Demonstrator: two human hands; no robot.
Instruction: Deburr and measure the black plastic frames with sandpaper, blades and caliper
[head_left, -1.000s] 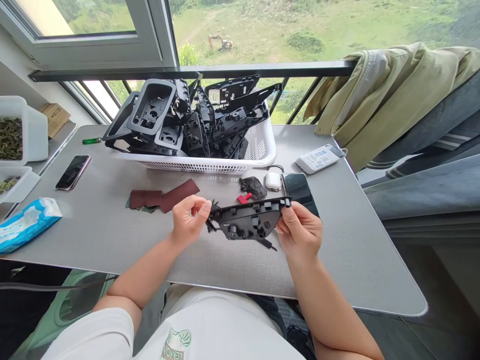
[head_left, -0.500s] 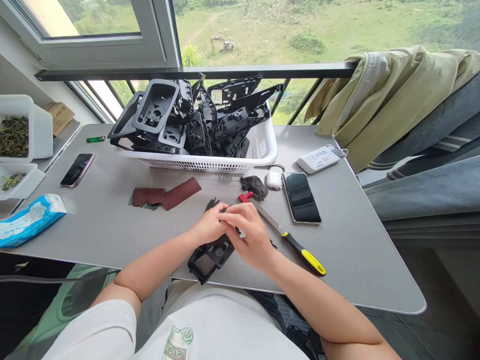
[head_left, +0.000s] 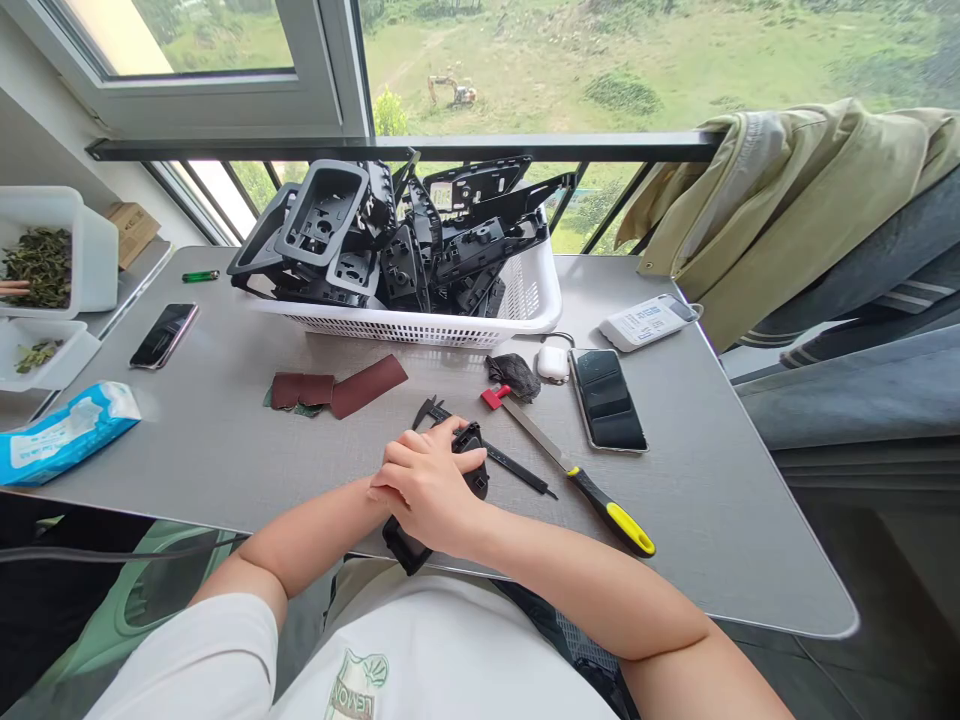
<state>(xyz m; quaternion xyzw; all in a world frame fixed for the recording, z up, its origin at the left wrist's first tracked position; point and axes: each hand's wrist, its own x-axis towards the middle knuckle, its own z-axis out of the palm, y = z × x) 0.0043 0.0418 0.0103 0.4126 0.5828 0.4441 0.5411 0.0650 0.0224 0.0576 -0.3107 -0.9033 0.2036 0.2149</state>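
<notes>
A black plastic part (head_left: 406,547) lies at the near table edge, mostly covered by my hands. My right hand (head_left: 431,490) reaches across from the right and rests on top of it, fingers curled over it. My left hand (head_left: 381,487) comes in from the left and is almost wholly hidden under the right one, so its fingers do not show. Just beyond the hands lie a black caliper (head_left: 504,462) and a flat file (head_left: 570,470) with a yellow-and-black handle.
A white basket (head_left: 450,328) piled with black plastic parts stands at the back. Sandpaper pieces (head_left: 341,388), a black cloth (head_left: 511,373), an earbud case (head_left: 553,362), two phones (head_left: 606,398) (head_left: 163,335), a tissue pack (head_left: 67,432) and white bins (head_left: 82,250) lie around. A jacket (head_left: 787,200) hangs right.
The black part was held up between both hands; it has come down to the near table edge, and my right hand has crossed over my left on top of it.
</notes>
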